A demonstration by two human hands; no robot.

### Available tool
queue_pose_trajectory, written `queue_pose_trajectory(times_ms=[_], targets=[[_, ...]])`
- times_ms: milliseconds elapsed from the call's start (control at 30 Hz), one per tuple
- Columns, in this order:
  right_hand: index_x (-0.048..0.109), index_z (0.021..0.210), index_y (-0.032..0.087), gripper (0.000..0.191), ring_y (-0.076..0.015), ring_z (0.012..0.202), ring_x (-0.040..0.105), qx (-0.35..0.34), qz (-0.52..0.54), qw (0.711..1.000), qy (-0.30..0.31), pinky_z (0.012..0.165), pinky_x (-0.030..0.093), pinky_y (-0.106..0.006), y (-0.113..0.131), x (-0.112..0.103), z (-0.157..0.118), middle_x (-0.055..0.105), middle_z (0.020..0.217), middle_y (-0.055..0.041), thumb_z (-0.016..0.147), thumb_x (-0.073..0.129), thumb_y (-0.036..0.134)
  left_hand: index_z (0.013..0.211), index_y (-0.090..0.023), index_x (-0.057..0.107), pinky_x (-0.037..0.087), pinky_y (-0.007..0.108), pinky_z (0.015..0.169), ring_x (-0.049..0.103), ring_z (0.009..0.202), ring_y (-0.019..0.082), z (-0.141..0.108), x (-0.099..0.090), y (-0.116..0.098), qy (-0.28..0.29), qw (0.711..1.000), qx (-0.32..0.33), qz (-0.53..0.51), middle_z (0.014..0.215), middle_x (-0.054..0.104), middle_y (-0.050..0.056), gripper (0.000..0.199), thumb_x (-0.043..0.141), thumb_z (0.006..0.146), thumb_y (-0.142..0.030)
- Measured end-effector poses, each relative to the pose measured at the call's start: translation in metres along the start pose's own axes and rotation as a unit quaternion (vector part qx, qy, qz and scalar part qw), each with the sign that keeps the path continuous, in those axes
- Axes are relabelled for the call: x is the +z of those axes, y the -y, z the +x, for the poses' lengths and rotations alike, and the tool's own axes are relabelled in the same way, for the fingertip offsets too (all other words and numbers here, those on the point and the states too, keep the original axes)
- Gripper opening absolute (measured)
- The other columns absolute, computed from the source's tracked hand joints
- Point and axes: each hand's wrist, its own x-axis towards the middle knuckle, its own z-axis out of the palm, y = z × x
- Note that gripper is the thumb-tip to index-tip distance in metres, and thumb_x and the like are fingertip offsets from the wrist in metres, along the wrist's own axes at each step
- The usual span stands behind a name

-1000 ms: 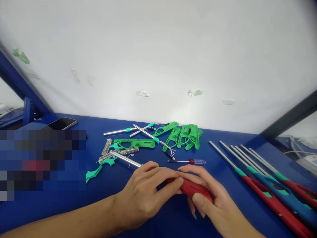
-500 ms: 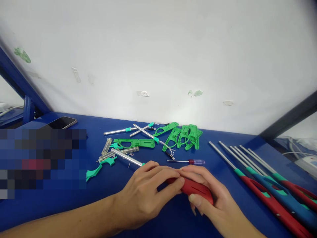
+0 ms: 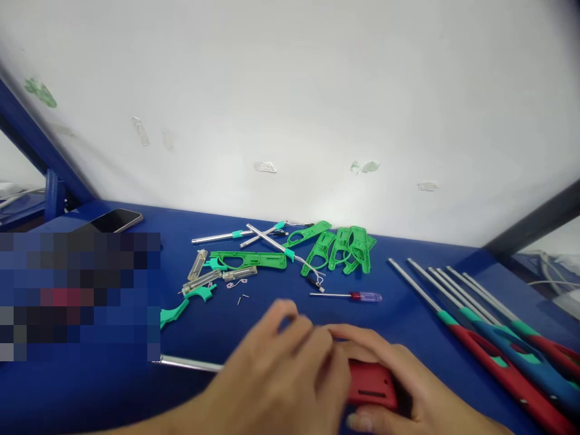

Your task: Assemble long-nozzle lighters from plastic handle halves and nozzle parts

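A red long-necked gas lighter [image 3: 372, 382] lies sideways in front of me, held between both hands. My right hand [image 3: 410, 368] wraps round the end of its red handle, thumb below and fingers above. My left hand [image 3: 281, 368] is closed over the middle of the lighter, and its bent fingers are slightly blurred. Left of that hand the lighter's metal tube [image 3: 190, 363] sticks out. My left hand hides the part between tube and handle. Beyond my hands lies a screwdriver [image 3: 365, 296] with a clear purple and red handle.
Several green handle shells [image 3: 260, 260] and metal tubes with wires [image 3: 267, 240] lie towards the wall. At left are clear fuel tanks [image 3: 198, 266], green triggers [image 3: 174, 314] and small screws [image 3: 239, 300]. Assembled lighters [image 3: 492, 362] lie at right. A phone [image 3: 115, 220] rests far left.
The red lighter has come lower and nearer to me, its tube now pointing left, away from the loose parts. My left hand has closed further over its middle.
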Motion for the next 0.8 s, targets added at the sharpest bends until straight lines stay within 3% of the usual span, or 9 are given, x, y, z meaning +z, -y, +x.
queue_pose_trajectory(times_ms=[67,100,133,167,267,367,500,700,800], targets=[[0.036,0.164,0.053,0.074,-0.0347,0.147,0.056,0.008,-0.097,0.995,-0.007,0.115,0.051,-0.057,-0.006,0.000,0.000,0.057,0.163,-0.0020,0.098,0.068,0.059,0.101,-0.016,0.074,0.058,0.042,0.081,0.071,0.089,0.028,0.012,-0.012,0.021,0.130,0.989,-0.076,0.002,0.096,0.077,0.008,0.031,0.053,0.084,0.000],[0.032,0.165,0.054,0.074,-0.0344,0.147,0.056,-0.001,-0.133,0.991,-0.010,0.114,0.052,-0.058,-0.008,0.000,0.002,0.057,0.163,-0.0011,0.099,0.066,0.060,0.102,-0.017,0.074,0.058,0.041,0.079,0.072,0.095,0.030,0.017,-0.019,0.035,0.221,0.965,-0.141,0.003,0.099,0.077,0.009,0.038,0.053,0.079,0.004],[0.032,0.164,0.054,0.072,-0.0335,0.146,0.057,-0.022,-0.161,0.987,-0.019,0.113,0.053,-0.057,-0.008,0.000,0.004,0.058,0.162,-0.0005,0.100,0.065,0.059,0.104,-0.019,0.074,0.057,0.041,0.083,0.071,0.101,0.029,0.020,-0.025,0.051,0.302,0.929,-0.213,-0.004,0.104,0.077,0.008,0.040,0.052,0.081,0.005],[0.035,0.163,0.054,0.069,-0.0322,0.145,0.059,-0.055,-0.183,0.981,-0.038,0.113,0.054,-0.056,-0.008,-0.002,0.007,0.060,0.159,-0.0004,0.101,0.064,0.058,0.103,-0.021,0.075,0.056,0.042,0.085,0.072,0.100,0.028,0.021,-0.030,0.066,0.331,0.914,-0.233,-0.010,0.106,0.077,0.007,0.036,0.053,0.085,0.002],[0.052,0.150,0.045,0.046,-0.0272,0.135,0.067,-0.164,-0.240,0.942,-0.167,0.111,0.058,-0.050,-0.008,-0.009,0.019,0.070,0.146,-0.0018,0.105,0.061,0.045,0.098,-0.024,0.075,0.054,0.038,0.079,0.072,0.096,0.026,0.017,-0.033,0.104,0.362,0.896,-0.255,-0.021,0.100,0.077,0.003,0.024,0.059,0.093,-0.008],[0.065,0.133,0.036,0.026,-0.0281,0.126,0.068,-0.174,-0.270,0.910,-0.263,0.110,0.055,-0.055,-0.015,-0.019,0.033,0.073,0.132,-0.0060,0.108,0.056,0.037,0.101,-0.025,0.076,0.051,0.036,0.076,0.073,0.092,0.025,0.006,-0.029,0.119,0.394,0.882,-0.257,-0.029,0.099,0.078,0.003,0.026,0.061,0.091,-0.006],[0.071,0.125,0.030,0.023,-0.0326,0.117,0.068,-0.141,-0.282,0.911,-0.265,0.105,0.052,-0.061,-0.025,-0.027,0.042,0.073,0.122,-0.0093,0.105,0.061,0.037,0.107,-0.023,0.075,0.051,0.034,0.080,0.074,0.095,0.024,0.002,-0.025,0.113,0.417,0.872,-0.252,-0.045,0.100,0.079,0.003,0.036,0.059,0.087,0.002],[0.076,0.115,0.029,0.020,-0.0296,0.103,0.071,-0.136,-0.268,0.921,-0.249,0.097,0.054,-0.051,-0.026,-0.031,0.044,0.077,0.108,-0.0073,0.107,0.058,0.034,0.091,-0.021,0.073,0.049,0.033,0.077,0.072,0.087,0.023,0.008,-0.022,0.107,0.435,0.863,-0.255,-0.035,0.096,0.076,0.004,0.034,0.055,0.084,0.007],[0.074,0.114,0.028,0.021,-0.0276,0.104,0.071,-0.144,-0.246,0.923,-0.260,0.096,0.054,-0.046,-0.022,-0.032,0.043,0.075,0.111,-0.0070,0.109,0.054,0.032,0.092,-0.021,0.073,0.049,0.032,0.075,0.072,0.085,0.022,0.006,-0.018,0.108,0.441,0.864,-0.244,-0.028,0.095,0.076,0.005,0.040,0.053,0.079,0.010]])
